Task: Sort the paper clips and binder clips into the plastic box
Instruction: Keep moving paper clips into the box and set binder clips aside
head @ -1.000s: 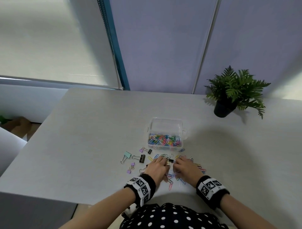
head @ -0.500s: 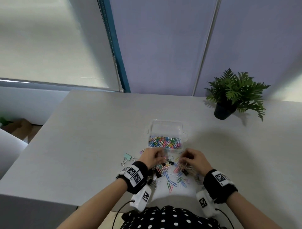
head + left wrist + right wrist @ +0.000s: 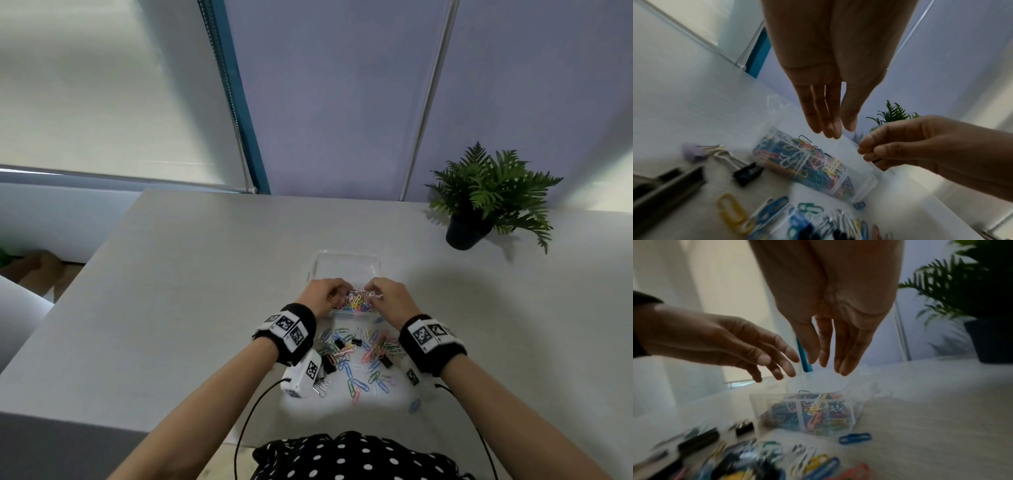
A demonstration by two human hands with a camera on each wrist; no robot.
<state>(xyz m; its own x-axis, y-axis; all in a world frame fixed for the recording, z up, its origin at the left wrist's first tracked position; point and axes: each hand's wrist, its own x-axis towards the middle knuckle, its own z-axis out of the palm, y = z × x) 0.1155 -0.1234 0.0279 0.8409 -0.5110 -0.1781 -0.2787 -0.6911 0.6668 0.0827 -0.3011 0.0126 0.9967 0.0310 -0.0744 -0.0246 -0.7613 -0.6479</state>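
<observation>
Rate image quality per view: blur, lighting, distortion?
Head view: sharp, evenly lit, wide-angle bending at the edges; soft shadow beside the potted plant. Left wrist view: plastic box fairly sharp, loose clips in the foreground smeared, left hand dim and backlit. Right wrist view: blurred throughout, right hand dark against the bright wall.

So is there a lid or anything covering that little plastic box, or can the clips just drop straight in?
Nothing visible covers it. The plastic box is open at the top, and both the left hand and right hand hover right above its near compartment, already heaped with paper clips.
</observation>
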